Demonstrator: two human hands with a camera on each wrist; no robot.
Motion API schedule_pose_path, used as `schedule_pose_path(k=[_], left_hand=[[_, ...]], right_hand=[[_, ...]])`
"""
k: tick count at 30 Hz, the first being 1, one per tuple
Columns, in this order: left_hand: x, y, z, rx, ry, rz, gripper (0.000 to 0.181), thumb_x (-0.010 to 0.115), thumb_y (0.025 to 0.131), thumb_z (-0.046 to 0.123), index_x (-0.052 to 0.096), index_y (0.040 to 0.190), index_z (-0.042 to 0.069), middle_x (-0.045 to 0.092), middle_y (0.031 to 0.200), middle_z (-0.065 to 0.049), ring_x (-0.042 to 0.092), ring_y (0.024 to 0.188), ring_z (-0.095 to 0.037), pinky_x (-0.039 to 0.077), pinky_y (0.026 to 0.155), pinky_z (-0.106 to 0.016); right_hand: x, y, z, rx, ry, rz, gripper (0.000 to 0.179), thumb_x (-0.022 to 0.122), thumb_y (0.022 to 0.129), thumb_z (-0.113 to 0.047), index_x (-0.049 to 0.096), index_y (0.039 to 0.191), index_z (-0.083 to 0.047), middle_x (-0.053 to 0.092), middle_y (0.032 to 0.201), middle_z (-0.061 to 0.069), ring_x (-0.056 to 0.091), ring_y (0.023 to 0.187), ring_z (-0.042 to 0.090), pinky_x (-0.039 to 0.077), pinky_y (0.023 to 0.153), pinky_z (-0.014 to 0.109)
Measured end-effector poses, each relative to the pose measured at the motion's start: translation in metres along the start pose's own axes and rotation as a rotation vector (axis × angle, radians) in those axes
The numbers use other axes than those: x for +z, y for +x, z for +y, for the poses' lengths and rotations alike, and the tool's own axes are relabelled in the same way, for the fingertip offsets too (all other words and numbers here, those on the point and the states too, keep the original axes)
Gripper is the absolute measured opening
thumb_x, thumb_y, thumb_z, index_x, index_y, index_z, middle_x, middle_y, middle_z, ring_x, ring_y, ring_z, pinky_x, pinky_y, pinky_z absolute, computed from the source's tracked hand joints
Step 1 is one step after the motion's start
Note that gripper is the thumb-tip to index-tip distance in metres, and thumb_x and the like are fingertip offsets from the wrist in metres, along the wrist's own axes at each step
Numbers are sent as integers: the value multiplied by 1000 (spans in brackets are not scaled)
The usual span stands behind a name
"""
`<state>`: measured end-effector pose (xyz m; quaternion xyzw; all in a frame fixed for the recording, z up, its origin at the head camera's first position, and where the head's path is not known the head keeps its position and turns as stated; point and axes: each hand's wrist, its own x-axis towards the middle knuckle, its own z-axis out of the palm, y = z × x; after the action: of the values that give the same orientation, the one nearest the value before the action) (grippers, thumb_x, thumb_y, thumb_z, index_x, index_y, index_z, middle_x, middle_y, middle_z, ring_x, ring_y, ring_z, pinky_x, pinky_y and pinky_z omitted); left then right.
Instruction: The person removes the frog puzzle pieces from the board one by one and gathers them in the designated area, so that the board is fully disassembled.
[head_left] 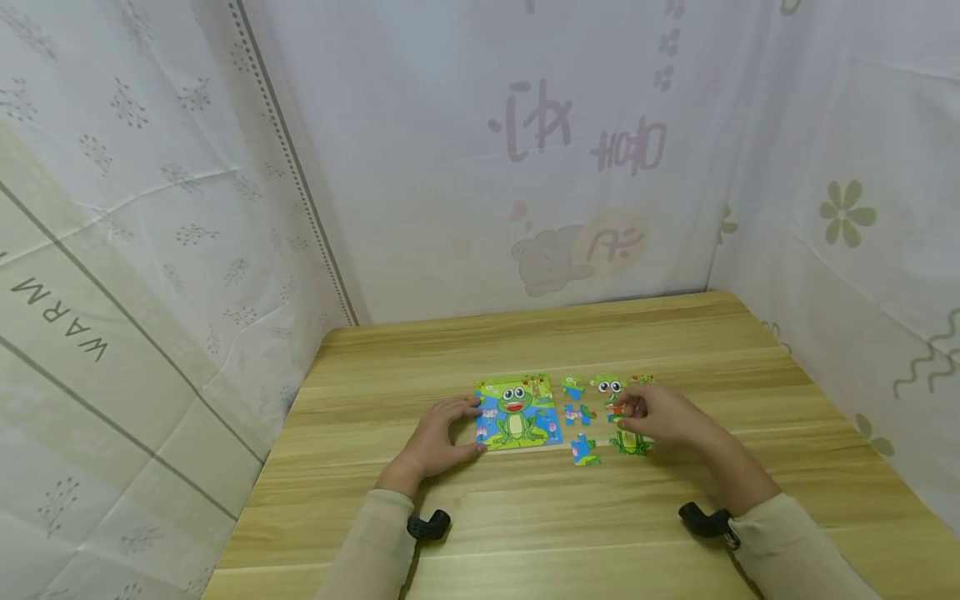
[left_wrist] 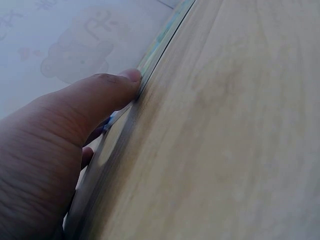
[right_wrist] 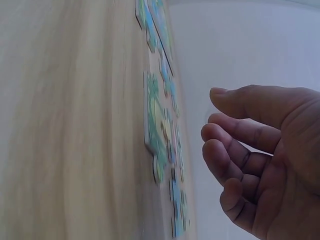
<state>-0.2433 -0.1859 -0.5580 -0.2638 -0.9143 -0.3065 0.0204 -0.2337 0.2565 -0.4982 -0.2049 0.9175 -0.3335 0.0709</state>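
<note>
A square frog picture board [head_left: 517, 417] lies on the table. My left hand [head_left: 438, 435] rests at its left side, with the thumb at the near corner and the other fingertips along the left edge; the left wrist view shows the thumb [left_wrist: 112, 90] against the board's edge. Just right of the board, several frog jigsaw pieces [head_left: 585, 450] lie spaced apart. Over their right side hovers my right hand [head_left: 663, 414], partly hiding pieces. In the right wrist view its fingers [right_wrist: 220, 155] are loosely bent, the thumb stands apart from them, and nothing is between them. Beyond them is the belly piece [right_wrist: 157, 120].
The wood-grain table [head_left: 540, 533] runs back to a printed curtain [head_left: 465, 167], with more patterned cloth at both sides. Each wrist wears a black camera mount [head_left: 429, 526]; the right mount [head_left: 705, 521] hangs just above the tabletop.
</note>
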Motion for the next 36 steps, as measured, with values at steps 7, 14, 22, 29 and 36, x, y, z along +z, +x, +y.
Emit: schedule_pose_path(k=[7, 14, 22, 29, 36], left_hand=[[0, 0, 0, 2, 0, 4, 63, 82, 89, 51, 64, 143, 23, 49, 159, 8, 38, 150, -18, 25, 124, -57], [1, -1, -1, 1, -5, 6, 63, 83, 89, 50, 65, 143, 23, 49, 160, 7, 37, 150, -20, 23, 124, -60], [1, 0, -1, 8, -2, 11, 63, 82, 89, 51, 65, 142, 22, 50, 158, 6, 39, 149, -22, 25, 124, -59], [1, 0, 0, 3, -2, 7, 63, 82, 89, 51, 65, 142, 23, 50, 159, 7, 39, 150, -21, 24, 124, -58], [0, 0, 0, 4, -1, 4, 63, 81, 89, 53, 64, 142, 23, 49, 159, 7, 38, 150, -21, 24, 124, -58]], right_hand=[[10, 14, -10, -6, -3, -10, 34, 78, 95, -16, 71, 125, -1, 64, 91, -5, 61, 80, 13, 54, 68, 29], [19, 28, -23, -20, 24, -43, 35, 78, 96, -15, 69, 128, -2, 65, 92, -5, 62, 81, 14, 56, 71, 31], [33, 44, -40, -33, 27, -77, 36, 79, 96, -16, 69, 127, -1, 64, 93, -5, 62, 80, 13, 56, 69, 31], [42, 56, -50, -65, 59, -103, 39, 79, 95, -14, 68, 129, 3, 65, 93, -2, 61, 82, 15, 56, 71, 30], [50, 62, -61, -38, 46, -130, 43, 82, 93, -18, 69, 131, -1, 64, 93, -3, 60, 80, 16, 54, 70, 32]])
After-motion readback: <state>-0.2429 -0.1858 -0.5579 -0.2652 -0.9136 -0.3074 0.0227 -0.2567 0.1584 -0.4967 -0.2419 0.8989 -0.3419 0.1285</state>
